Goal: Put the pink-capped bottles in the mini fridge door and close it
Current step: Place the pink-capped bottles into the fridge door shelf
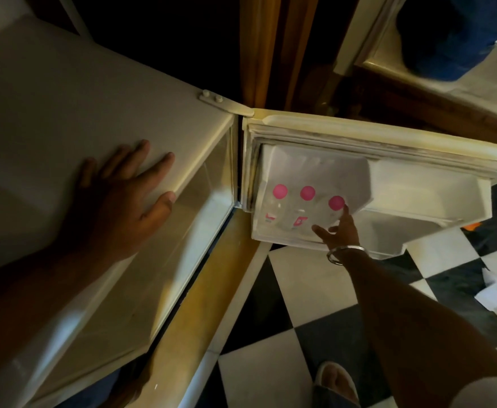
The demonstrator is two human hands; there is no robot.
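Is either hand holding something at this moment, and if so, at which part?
The right hand touches the rightmost pink-capped bottle just below its cap, fingers spread; a closed grip cannot be told. The left hand holds nothing; it rests flat on the fridge top.

Left hand [123, 195] lies flat, palm down, fingers spread, arm extended forward. Right hand [337, 229] reaches forward and down, fingers loosely open, thumb out; a metal bangle [344, 254] circles the wrist.

We seem to be in a dim home room: a worn mini fridge [94, 119] on a black-and-white checkered floor [285, 290], a curtain [266, 48] behind.
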